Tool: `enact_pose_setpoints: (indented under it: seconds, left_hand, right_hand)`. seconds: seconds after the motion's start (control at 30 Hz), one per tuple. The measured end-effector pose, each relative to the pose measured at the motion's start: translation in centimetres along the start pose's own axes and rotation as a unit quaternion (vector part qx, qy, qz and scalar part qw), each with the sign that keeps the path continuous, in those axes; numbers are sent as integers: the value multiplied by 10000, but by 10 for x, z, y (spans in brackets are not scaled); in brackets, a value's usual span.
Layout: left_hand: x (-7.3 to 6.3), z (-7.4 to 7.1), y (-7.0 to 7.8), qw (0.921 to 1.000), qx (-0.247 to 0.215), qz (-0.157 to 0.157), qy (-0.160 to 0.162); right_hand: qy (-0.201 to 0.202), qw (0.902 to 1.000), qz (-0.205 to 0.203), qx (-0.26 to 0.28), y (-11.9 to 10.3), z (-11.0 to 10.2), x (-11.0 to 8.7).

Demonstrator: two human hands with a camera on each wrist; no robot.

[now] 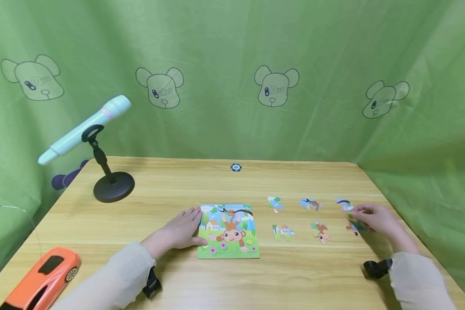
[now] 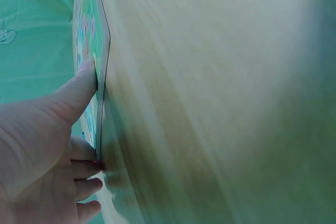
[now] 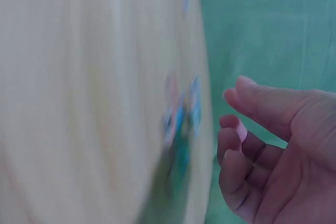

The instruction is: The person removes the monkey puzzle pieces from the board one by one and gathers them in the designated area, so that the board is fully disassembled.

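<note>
My left hand (image 1: 183,229) rests at the left side of a square monkey jigsaw puzzle (image 1: 232,234). Its thumb (image 2: 86,80) lies on the picture, while the other fingers touch the side edge. Over the table's right part hovers my right hand (image 1: 377,219), fingers loosely bent, with a gap between thumb and fingertips in the right wrist view. Nothing shows in it. Closest to it are a loose puzzle piece with a branch (image 1: 342,204) and a piece with part of a monkey face (image 1: 351,229), partly hidden by the hand.
More loose pieces lie between, among them a house piece (image 1: 282,232) and a brown monkey piece (image 1: 320,233). A microphone (image 1: 83,129) on a black stand (image 1: 114,186) is at back left, an orange toy car (image 1: 44,280) at front left, a round chip (image 1: 236,167) at the back.
</note>
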State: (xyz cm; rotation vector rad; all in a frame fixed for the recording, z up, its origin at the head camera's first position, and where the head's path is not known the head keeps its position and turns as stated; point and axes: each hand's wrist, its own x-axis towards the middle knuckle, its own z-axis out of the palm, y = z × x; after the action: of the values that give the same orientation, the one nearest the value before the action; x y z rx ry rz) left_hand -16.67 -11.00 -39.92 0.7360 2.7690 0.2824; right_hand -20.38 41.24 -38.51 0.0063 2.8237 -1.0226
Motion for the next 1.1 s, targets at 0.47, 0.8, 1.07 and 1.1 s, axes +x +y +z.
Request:
enact_pose_setpoints:
  seconds: [0.47,0.8,1.07,1.1]
  left_hand:
    - [-3,5,-3,9986,-23,397,361]
    - [-5,5,-4,9984,-37,505,248]
    - [-7,5,-5,9983,-84,571,84]
    - [-7,5,-5,9984,-88,560,66]
  right_hand:
    - [-404,9848,-1663,299,-133,67,4]
    - [-1210,9535,-2759,17,-193,143,2]
    - [-2009,9254,-3211,-152,-222,188,-5]
    - [-2083,9227,-3236,-214,-224,192,-5]
